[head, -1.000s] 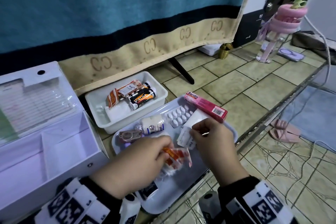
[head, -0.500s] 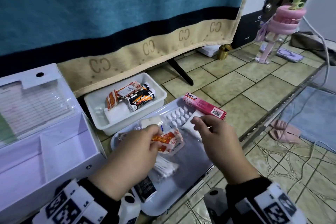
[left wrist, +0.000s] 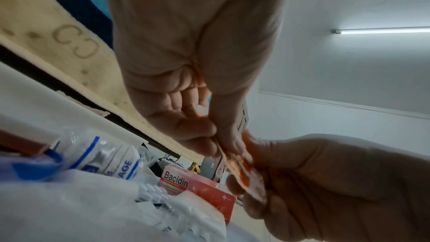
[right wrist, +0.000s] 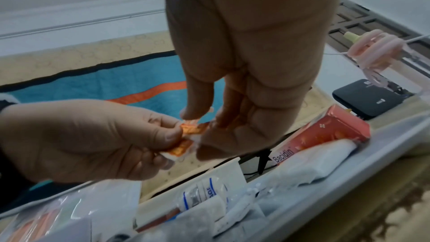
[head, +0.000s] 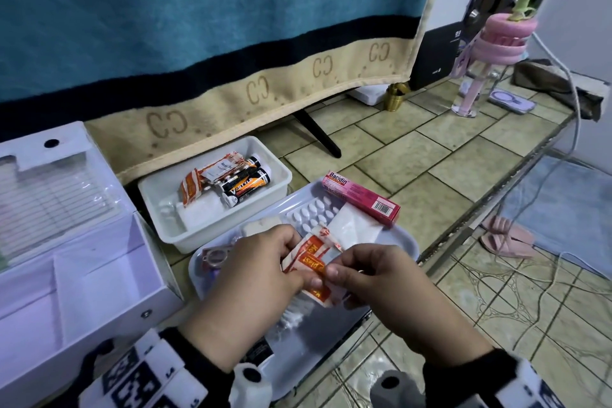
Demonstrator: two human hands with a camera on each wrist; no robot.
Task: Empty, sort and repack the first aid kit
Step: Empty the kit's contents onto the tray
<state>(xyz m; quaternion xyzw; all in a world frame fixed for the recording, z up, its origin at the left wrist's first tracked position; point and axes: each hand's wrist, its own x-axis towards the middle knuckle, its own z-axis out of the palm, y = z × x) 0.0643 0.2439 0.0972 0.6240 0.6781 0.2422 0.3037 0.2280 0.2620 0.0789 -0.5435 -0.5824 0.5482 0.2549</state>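
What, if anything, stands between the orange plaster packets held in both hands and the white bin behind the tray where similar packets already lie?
Nothing visible does. The left hand and right hand pinch the plaster packets above the tray; the white bin is open-topped, with only low tray items in between.

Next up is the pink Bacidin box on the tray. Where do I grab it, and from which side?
Take the pink box across its two long sides near the middle, coming down from above. It lies flat, long and narrow on the tray's far rim, its top uncovered; a white packet sits close against its near side, so stay high on that edge.
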